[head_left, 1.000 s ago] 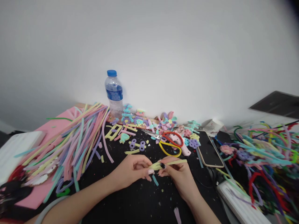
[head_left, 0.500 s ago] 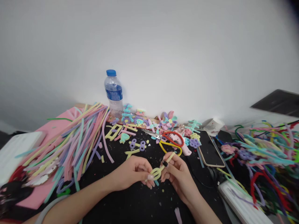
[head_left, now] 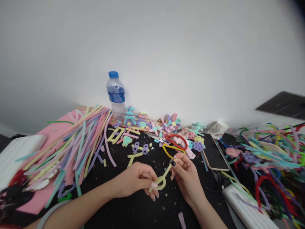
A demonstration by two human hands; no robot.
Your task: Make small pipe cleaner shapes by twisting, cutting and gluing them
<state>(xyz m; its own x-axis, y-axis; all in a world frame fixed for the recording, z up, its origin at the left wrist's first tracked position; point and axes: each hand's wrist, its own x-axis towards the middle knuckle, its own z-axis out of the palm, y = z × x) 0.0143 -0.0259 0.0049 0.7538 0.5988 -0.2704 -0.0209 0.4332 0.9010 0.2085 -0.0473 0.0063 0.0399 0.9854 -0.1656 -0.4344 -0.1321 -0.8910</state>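
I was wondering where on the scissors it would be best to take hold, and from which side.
Probably by the red loop and yellow loop of the scissors, coming from the near right with the right hand, once it frees itself of the yellow strip. The blades point left and slightly away, so the loops lie nearest that hand.

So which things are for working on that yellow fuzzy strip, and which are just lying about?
Seem to belong:
- yellow fuzzy strip, looped, held by the left hand and right hand
- bundle of fuzzy strips, probably spare material
- scissors, probably for cutting

Seem to be just lying about:
- water bottle
- phone
- paper cup
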